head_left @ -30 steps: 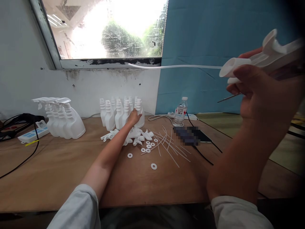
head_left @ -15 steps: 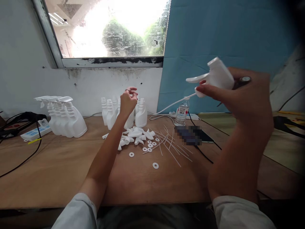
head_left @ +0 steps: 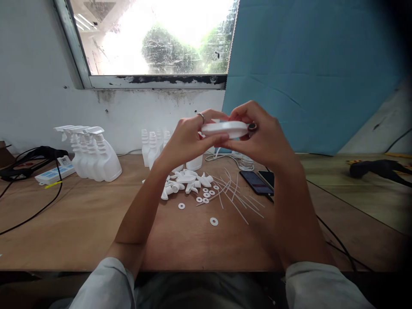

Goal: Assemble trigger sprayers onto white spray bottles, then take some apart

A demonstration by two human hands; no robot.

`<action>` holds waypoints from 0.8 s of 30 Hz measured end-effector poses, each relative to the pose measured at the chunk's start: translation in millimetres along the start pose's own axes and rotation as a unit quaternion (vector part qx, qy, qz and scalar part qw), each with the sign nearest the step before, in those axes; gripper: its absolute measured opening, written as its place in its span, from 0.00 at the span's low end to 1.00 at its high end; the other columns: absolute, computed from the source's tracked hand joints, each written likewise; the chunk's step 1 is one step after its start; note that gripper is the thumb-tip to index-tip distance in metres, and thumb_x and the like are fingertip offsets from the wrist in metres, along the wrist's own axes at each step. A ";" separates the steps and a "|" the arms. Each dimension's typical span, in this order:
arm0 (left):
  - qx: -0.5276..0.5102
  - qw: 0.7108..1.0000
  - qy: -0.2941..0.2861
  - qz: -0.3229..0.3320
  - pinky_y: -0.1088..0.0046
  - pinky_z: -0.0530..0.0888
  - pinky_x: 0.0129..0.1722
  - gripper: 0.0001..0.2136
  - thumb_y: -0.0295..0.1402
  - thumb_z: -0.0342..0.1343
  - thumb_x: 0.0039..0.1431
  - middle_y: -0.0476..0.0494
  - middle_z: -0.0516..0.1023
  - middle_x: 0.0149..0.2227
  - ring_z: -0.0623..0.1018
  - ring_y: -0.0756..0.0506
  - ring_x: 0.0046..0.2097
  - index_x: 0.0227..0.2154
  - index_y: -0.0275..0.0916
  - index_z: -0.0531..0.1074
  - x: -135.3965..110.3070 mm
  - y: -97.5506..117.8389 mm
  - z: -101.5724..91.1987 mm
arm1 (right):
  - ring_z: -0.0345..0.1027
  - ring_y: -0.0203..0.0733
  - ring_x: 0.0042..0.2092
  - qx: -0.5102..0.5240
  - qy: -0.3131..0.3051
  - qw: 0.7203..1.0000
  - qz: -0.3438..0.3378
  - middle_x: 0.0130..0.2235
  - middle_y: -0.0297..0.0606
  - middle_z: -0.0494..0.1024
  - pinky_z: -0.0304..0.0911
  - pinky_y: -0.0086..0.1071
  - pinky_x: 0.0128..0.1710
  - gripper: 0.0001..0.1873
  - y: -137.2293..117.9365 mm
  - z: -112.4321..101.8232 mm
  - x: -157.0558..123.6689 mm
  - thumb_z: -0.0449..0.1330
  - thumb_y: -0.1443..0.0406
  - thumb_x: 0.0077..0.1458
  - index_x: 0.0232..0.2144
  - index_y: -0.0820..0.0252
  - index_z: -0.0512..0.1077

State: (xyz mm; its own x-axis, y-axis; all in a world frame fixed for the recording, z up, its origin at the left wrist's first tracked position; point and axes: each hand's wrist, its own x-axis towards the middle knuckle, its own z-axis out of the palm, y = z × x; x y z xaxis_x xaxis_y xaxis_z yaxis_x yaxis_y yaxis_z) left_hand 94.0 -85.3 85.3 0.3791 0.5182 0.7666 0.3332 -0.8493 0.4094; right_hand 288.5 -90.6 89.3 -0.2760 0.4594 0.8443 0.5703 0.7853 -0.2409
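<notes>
Both my hands meet in front of me on one white spray trigger head, raised above the table and seen from its top. My left hand grips its left end, thumb along the near side. My right hand has fingers closed round the other end; the underside is hidden by my fingers. Below lie a pile of white trigger heads, several flat white washers and thin white tubes. Behind my left forearm stand white bottles, partly covered.
At the left, several white spray bottles with trigger heads stand in a row beside a power strip and black cables. Phones and a clear plastic bottle are at the right, near a blue sheet.
My right hand has brought the trigger head leftward and turned it. My left hand has moved right from above the bottles and now also grips it.
</notes>
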 end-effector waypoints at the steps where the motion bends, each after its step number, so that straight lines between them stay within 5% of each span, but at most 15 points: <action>1: -0.007 1.000 0.017 0.002 0.74 0.78 0.38 0.13 0.39 0.60 0.60 0.48 0.78 0.40 0.79 0.47 0.43 0.45 0.42 0.73 1.0 -2.9 0.0 | 0.58 0.33 0.27 0.012 0.009 1.000 -0.002 0.32 0.31 0.71 0.56 0.30 0.25 0.24 1.0 1.0 0.6 0.72 0.55 0.42 0.39 0.52 0.67; 6: -0.087 0.991 0.098 0.038 0.70 0.80 0.40 0.12 0.44 0.58 0.61 0.48 0.74 0.39 0.80 0.46 0.43 0.41 0.41 0.71 2.5 -11.0 -6.7 | 0.60 0.34 0.27 -0.005 0.022 0.999 -0.044 0.33 0.33 0.74 0.57 0.32 0.27 0.12 12.6 3.3 2.5 0.64 0.53 0.54 0.34 0.53 0.73; 11: -0.168 0.981 0.078 0.064 0.68 0.80 0.39 0.14 0.45 0.62 0.56 0.48 0.73 0.36 0.80 0.45 0.42 0.33 0.40 0.68 2.9 -11.6 -7.9 | 0.61 0.36 0.28 -0.041 0.018 0.992 -0.116 0.27 0.35 0.70 0.54 0.34 0.28 0.14 12.4 7.2 1.6 0.55 0.56 0.63 0.29 0.55 0.72; 17: -0.204 0.975 0.078 0.030 0.70 0.79 0.39 0.10 0.35 0.63 0.55 0.48 0.74 0.38 0.80 0.46 0.41 0.34 0.40 0.66 4.9 -9.6 -1.2 | 0.64 0.41 0.35 -0.029 0.020 0.989 -0.142 0.29 0.37 0.70 0.56 0.34 0.32 0.12 8.5 11.4 3.2 0.51 0.65 0.63 0.27 0.56 0.66; 24: -0.221 0.971 0.095 -0.012 0.73 0.76 0.35 0.07 0.27 0.56 0.56 0.50 0.73 0.37 0.78 0.52 0.30 0.36 0.40 0.64 4.9 -4.7 1.0 | 0.51 0.35 0.25 -0.066 0.049 0.988 -0.130 0.23 0.32 0.58 0.51 0.33 0.28 0.15 11.0 27.2 4.2 0.50 0.65 0.61 0.22 0.57 0.52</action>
State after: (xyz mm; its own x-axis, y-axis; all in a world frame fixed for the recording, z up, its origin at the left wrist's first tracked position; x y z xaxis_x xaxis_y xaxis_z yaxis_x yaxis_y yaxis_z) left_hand 95.1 -78.7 86.6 0.1953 0.5454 0.8151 -0.0787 -0.8197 0.5674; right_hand 272.6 -68.8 77.2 -0.3540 0.2020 0.9131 0.5874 0.8078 0.0490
